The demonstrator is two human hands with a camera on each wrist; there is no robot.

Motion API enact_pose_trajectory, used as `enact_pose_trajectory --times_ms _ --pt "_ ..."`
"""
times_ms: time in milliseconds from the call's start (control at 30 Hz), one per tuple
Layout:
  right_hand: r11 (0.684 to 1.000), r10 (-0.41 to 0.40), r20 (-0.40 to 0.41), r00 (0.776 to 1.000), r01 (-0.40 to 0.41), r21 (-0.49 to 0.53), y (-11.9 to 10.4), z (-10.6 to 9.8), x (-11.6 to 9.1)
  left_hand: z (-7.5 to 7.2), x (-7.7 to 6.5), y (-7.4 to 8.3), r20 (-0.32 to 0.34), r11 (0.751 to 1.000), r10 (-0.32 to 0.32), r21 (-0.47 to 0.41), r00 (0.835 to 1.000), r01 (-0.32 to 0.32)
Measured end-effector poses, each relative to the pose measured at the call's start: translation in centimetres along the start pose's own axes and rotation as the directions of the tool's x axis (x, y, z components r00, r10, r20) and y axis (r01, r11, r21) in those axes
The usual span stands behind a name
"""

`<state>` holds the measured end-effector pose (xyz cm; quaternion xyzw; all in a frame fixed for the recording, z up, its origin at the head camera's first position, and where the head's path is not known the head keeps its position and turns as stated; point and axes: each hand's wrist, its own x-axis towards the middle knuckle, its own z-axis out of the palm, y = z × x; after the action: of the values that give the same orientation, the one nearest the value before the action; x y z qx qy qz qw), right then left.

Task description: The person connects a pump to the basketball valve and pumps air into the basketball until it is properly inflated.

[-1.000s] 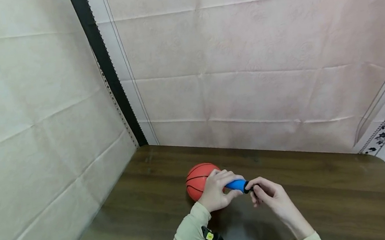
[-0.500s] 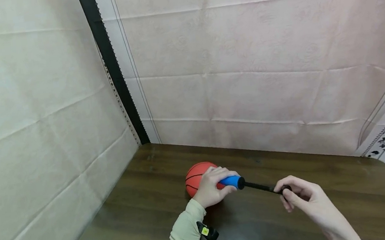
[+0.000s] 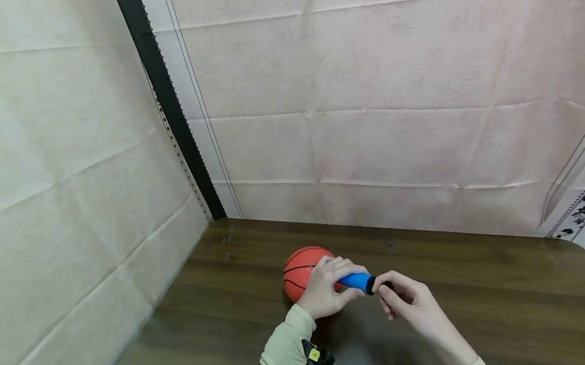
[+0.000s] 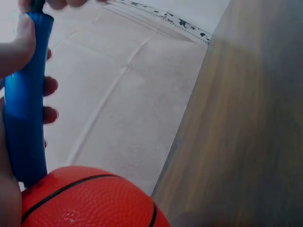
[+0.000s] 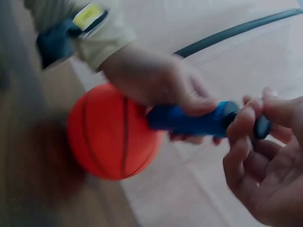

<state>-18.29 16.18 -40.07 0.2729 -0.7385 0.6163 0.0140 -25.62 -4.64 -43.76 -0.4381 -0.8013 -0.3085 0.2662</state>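
Observation:
An orange-red basketball [image 3: 298, 273] with black seams rests on the brown table, left of centre. My left hand [image 3: 325, 289] grips the blue barrel of a hand pump [image 3: 356, 281] just to the ball's right. In the left wrist view the barrel [image 4: 26, 109] stands with its lower end right at the ball's surface. My right hand [image 3: 409, 301] pinches the pump's black handle [image 5: 262, 126] between thumb and fingers, close against the barrel's black cap. The pump's rod is almost wholly out of sight. The barrel's ball-side end is hidden by my left hand in the head view.
The wooden table [image 3: 497, 292] stretches away to the right and front. Pale creased cloth walls [image 3: 370, 109] stand behind and on the left, with a black strip [image 3: 172, 106] at the corner. A small black camera [image 3: 319, 358] sits on my left wrist.
Half a second ago the right hand had the pump's black rod drawn far out to the right; now it is back against the barrel, as one second ago. The left hand and ball barely moved.

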Motion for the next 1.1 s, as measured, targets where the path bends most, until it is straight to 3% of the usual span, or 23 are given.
enact_pose_trajectory --times_ms 167,233,300,433,533,700,800,900,1100 --pt "0.998 -0.056 -0.02 0.998 0.056 0.002 -3.5 -1.8 -1.5 -0.6 0.1 -0.1 0.017 0.988 -0.099 -0.121 0.995 0.101" --pt "0.995 -0.099 -0.004 0.995 0.099 0.0 -4.7 -2.9 -2.4 -0.9 0.1 -0.2 0.014 0.981 -0.135 -0.138 0.991 0.136" --pt "0.997 -0.079 0.017 0.997 0.079 -0.021 -5.4 -3.7 -3.1 -1.2 0.1 -0.3 0.019 0.978 -0.152 -0.141 0.988 0.153" --pt "0.995 -0.096 0.105 0.99 0.092 0.041 -4.5 -4.3 -2.9 -1.2 0.2 0.0 0.022 0.984 -0.147 -0.098 0.989 0.148" --pt "0.992 -0.083 0.122 0.989 0.071 0.105 -2.9 -3.8 -1.9 -0.7 0.4 0.3 -0.001 0.991 -0.119 -0.056 0.993 0.118" --pt "0.991 0.026 0.08 0.996 -0.036 0.128 -1.2 -2.0 -0.3 0.6 0.7 1.1 -0.041 0.999 0.001 -0.054 0.999 -0.003" --pt "0.995 0.023 0.049 0.999 -0.027 0.093 -0.9 -1.3 0.1 1.1 0.9 1.4 -0.047 0.997 0.047 -0.051 0.998 -0.05" --pt "0.999 0.016 0.036 0.999 -0.017 0.031 -1.2 -1.3 0.0 0.9 0.7 1.3 -0.036 0.998 0.037 -0.042 0.999 -0.039" --pt "0.998 0.039 0.057 0.998 -0.037 -0.041 -3.9 -2.7 -1.6 -0.3 0.2 0.8 0.03 0.993 -0.049 -0.106 0.998 0.052"
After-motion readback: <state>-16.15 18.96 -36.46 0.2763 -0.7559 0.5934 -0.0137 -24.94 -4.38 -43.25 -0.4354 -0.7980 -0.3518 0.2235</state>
